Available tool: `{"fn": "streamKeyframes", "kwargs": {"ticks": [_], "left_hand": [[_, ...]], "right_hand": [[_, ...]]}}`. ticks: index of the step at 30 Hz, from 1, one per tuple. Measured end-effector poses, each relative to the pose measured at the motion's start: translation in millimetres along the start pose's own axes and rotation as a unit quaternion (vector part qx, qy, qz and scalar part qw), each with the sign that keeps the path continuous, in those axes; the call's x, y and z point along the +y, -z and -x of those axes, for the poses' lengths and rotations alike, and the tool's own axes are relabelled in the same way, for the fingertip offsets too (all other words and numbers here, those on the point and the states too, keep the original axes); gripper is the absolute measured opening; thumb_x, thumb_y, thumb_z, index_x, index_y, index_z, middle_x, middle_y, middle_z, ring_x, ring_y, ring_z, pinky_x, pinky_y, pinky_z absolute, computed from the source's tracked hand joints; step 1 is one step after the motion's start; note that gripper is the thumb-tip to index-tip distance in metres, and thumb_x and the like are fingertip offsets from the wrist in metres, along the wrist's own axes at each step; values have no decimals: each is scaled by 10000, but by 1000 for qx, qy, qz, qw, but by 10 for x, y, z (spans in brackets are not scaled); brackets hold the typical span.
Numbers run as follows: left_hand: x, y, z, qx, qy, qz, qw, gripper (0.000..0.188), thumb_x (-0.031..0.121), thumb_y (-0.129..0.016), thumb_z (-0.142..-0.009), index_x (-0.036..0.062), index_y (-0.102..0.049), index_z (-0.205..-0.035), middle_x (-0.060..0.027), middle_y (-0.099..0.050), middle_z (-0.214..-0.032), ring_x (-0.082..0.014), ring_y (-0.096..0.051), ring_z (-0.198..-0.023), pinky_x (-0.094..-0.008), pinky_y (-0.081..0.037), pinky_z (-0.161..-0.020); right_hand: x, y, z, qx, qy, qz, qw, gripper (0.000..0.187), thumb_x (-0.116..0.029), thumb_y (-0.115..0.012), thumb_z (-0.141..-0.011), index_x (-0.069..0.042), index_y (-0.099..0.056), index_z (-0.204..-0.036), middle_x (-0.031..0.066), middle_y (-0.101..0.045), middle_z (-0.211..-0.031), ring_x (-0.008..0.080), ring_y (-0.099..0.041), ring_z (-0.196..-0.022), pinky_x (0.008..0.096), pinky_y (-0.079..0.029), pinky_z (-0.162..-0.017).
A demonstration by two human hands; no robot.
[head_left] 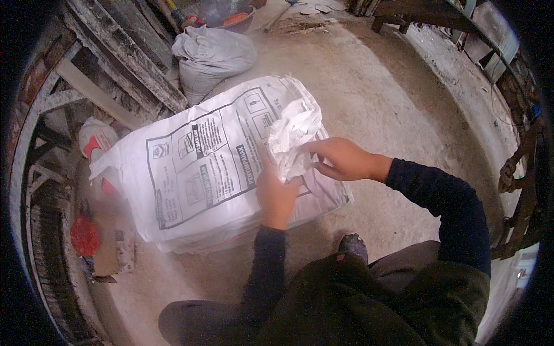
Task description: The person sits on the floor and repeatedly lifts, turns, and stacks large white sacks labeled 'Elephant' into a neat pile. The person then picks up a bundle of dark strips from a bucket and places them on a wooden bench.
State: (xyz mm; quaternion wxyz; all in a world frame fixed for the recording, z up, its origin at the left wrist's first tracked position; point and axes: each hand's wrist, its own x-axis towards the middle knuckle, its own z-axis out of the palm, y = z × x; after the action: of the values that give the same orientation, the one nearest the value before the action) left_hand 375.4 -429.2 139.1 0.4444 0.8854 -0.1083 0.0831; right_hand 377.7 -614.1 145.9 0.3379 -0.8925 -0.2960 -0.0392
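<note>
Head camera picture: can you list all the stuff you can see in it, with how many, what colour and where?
Big printed sack: one, white with black print, lying flat on the floor in the middle.
Torn paper flap: one, white, crumpled at the sack's right end, between both hands.
Tied sack: one, grey, on the floor behind the big sack.
Basin: one, reddish, at the top behind the grey sack.
Wooden planks: several, grey and dusty, leaning at upper left.
Floor: one, dusty grey concrete.
Shoe: one, dark, beside the sack.
Left hand: one, dark sleeve, on the flap.
Right hand: one, dark sleeve, pinching the flap.
</note>
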Motion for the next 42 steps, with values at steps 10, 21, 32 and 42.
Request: {"fn": "streamKeyframes", "kwargs": {"ticks": [10,21,32,42], "left_hand": [[-158,6,-45,0,-12,-2,1000,907,112,-658,-602,129,-154,-1355,-237,-575,-953,-390,-565,-841,-394,-457,-705],[-203,-69,-15,-3,-56,19,998,890,155,-664,-625,35,-148,-1341,-272,-492,-1100,-398,-507,-978,-395,-423,-801],[-384,-233,172,3,-133,-151,980,988,360,-693,-622,-79,-129,-1305,-263,-336,-1253,-351,-305,-1197,-493,-66,-1011],[-129,-59,38,25,3,-46,999,916,93,-636,-567,-2,-146,-1336,-239,-523,-1059,-339,-516,-963,-428,-236,-964]], "right_hand": [[632,-445,884,-202,117,333,914,450,-254,-637,-692,-170,-475,-1103,106,-448,-1120,264,-474,-974,388,-411,-775],[337,83,-63,-56,64,131,988,305,-131,-609,-708,-99,-544,-1004,94,-542,-944,277,-518,-867,387,-418,-744],[162,34,-40,-1,23,162,987,205,-142,-585,-730,-99,-538,-925,83,-559,-839,280,-537,-790,383,-429,-658],[480,-276,610,-85,9,129,988,533,-287,-720,-621,-122,-474,-1065,140,-440,-1098,271,-490,-953,370,-422,-757]]}}
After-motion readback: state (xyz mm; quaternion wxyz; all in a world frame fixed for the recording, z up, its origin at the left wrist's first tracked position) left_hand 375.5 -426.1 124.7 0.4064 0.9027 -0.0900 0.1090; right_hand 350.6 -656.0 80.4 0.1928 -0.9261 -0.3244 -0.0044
